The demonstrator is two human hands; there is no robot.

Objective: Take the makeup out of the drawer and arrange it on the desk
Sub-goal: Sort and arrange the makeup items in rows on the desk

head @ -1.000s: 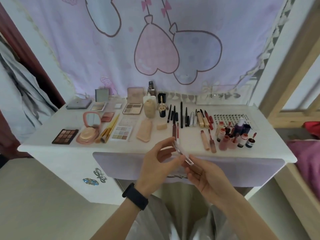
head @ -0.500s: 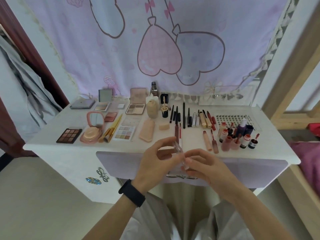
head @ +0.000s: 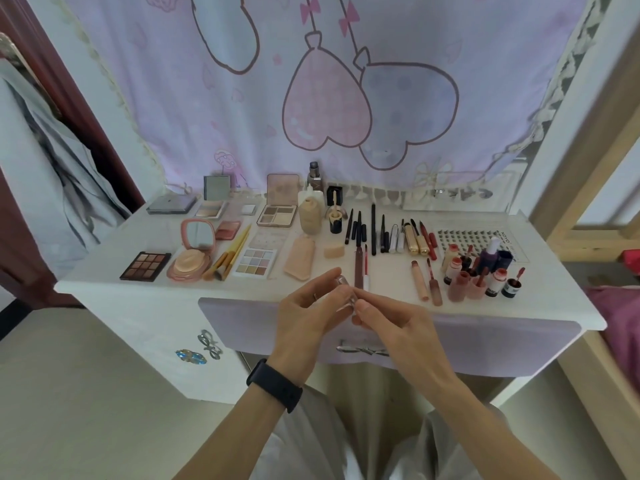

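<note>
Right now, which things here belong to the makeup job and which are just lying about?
Job: clear tube, pinched by left hand and right hand; desk; lilac drawer; brown eyeshadow palette; powder compact; lip tints.
Lying about: heart-print curtain; grey garment; bow ornament; wooden frame.

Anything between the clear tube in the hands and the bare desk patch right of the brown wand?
Nothing visible. The left hand and right hand pinch the clear tube at the desk edge; the bare patch lies just beyond, between brown wand and peach tube.
</note>
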